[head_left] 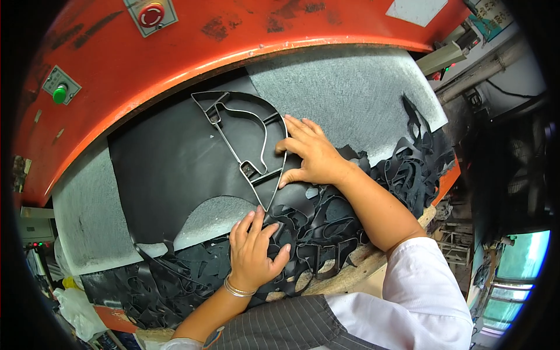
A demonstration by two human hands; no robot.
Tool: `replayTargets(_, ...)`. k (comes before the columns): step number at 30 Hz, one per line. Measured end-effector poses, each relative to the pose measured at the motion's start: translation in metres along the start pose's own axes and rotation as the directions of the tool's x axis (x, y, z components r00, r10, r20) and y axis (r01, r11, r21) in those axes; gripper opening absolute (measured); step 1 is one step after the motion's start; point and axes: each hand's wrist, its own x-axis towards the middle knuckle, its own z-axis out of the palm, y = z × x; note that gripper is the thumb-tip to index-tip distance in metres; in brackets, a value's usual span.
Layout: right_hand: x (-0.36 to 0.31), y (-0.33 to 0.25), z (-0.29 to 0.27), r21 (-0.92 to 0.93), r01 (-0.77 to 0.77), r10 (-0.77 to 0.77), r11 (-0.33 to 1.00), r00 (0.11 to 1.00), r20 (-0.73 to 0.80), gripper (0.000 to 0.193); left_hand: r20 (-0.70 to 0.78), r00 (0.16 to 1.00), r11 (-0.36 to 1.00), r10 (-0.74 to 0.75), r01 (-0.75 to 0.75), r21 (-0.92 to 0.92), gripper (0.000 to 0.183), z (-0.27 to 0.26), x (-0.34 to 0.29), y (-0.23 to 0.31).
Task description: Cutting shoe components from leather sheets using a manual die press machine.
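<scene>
At centre frame, keep the open right hand (312, 154) flat against the steel cutting die (248, 143) — open left hand (254, 251) pinning the black leather sheet (175, 169) taut, I judge.

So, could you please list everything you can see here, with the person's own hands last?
cutting die: one, grey metal frame, lying on the black sheet
black sheet: one, black, spread on the grey pad, with a curved piece cut out
grey pad: one, grey, under the sheet
press head: one, orange, above the pad
red button: one, on the press head
green button: one, on the press head, left
scraps: a heap, black, on the near edge
bracelet: silver, left wrist
left hand: flat on the scraps
right hand: fingertips against the die's right edge
</scene>
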Motion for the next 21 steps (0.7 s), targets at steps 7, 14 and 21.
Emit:
replayTargets(7,-0.005,-0.006,0.006,-0.033,-0.024,0.026,0.999,0.999,0.038,0.070,-0.054,0.999,1.000,0.006,-0.006,-0.010,0.046,-0.002,-0.009,0.000)
replayTargets(14,-0.003,-0.010,0.006,-0.034,-0.028,0.029,0.999,0.999,0.022,0.067,-0.081,0.997,1.000,0.012,-0.013,-0.016,0.042,-0.002,-0.014,-0.003)
replayTargets(21,-0.003,-0.011,0.004,-0.026,0.037,-0.038,0.999,0.999,-0.030,0.063,-0.066,0.998,1.000,-0.007,0.006,-0.011,0.043,-0.006,-0.016,-0.001)
